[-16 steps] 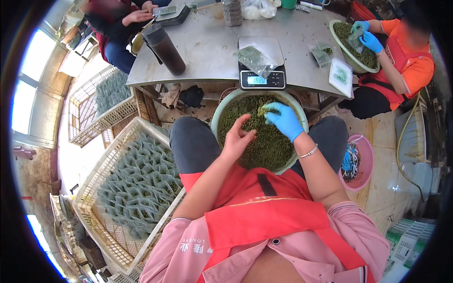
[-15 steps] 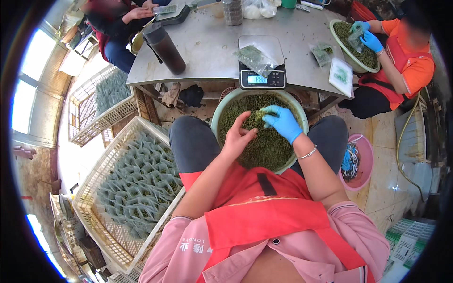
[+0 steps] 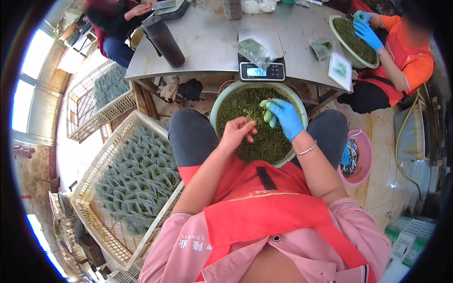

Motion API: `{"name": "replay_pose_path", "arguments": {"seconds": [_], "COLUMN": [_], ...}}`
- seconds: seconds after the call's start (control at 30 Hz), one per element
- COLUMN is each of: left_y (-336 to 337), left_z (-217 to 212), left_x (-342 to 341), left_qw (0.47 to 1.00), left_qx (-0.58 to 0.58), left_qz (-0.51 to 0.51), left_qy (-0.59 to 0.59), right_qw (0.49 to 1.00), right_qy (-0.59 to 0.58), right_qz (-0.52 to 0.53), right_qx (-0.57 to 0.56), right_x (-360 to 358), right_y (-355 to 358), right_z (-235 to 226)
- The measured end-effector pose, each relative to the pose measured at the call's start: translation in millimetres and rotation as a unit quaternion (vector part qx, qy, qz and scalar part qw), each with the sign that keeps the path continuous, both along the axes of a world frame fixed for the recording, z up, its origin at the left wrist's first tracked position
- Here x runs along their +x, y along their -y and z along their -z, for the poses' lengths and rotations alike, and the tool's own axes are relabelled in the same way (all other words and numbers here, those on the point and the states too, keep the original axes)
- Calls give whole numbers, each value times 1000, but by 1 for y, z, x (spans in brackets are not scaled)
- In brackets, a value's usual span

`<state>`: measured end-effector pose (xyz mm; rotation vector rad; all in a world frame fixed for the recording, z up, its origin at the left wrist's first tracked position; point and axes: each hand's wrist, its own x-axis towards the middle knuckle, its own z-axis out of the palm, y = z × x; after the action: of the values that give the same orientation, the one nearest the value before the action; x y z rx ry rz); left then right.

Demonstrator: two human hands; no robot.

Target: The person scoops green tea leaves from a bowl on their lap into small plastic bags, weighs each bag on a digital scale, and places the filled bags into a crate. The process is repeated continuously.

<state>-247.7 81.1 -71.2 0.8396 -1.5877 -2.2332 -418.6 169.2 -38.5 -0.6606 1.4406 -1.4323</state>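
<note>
A wide pale-green basin (image 3: pixel 222 101) rests on the person's lap between the knees, filled with small dark green leaves (image 3: pixel 264 141). The bare left hand (image 3: pixel 237 134) is down on the leaves near the basin's middle, its grip pinched together at the fingertips; whether anything sits between them is too small to make out. The right hand (image 3: pixel 284 117), in a blue glove, hovers just over the leaves a little further back, its grip closed on a small bunch of pale green pods or leaves (image 3: pixel 266 112) that stick out to the left of the fingers; their exact kind is hard to tell. The basin's near rim is hidden behind the red apron (image 3: pixel 264 203). Just beyond the basin, on the grey desk (image 3: pixel 207 47), stands a digital scale (image 3: pixel 261 70) with a clear bag of greens (image 3: pixel 255 49) on its pan. At the desk's far right another person's blue-gloved hands work in a second basin (image 3: pixel 351 40), partly cut off by the rim. A white crate of filled packets (image 3: pixel 134 174) sits to the left
</note>
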Motion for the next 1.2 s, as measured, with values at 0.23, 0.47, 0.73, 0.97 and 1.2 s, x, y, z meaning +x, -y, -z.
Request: {"name": "replay_pose_path", "arguments": {"seconds": [0.23,0.47,0.73,0.97,1.2], "left_y": [5,4,-1,-3,-6], "left_z": [0,5,6,7,8], "left_x": [3,2,1,3,3], "left_qw": [996,998,999,998,996], "left_qx": [2,-28,-44,-55,-74], "left_qz": [-69,-47,2,16,41], "left_qy": [-50,-38,-26,-6,22], "right_qw": [983,976,925,932,797], "right_qy": [172,180,142,-69,-540], "right_qz": [50,83,274,277,265], "right_qx": [-37,-94,-222,-222,-59], "right_x": [-17,-24,-40,-30,-43], "right_y": [-3,-6,51,102,90], "right_z": [3,-6,-11,10,2]}}
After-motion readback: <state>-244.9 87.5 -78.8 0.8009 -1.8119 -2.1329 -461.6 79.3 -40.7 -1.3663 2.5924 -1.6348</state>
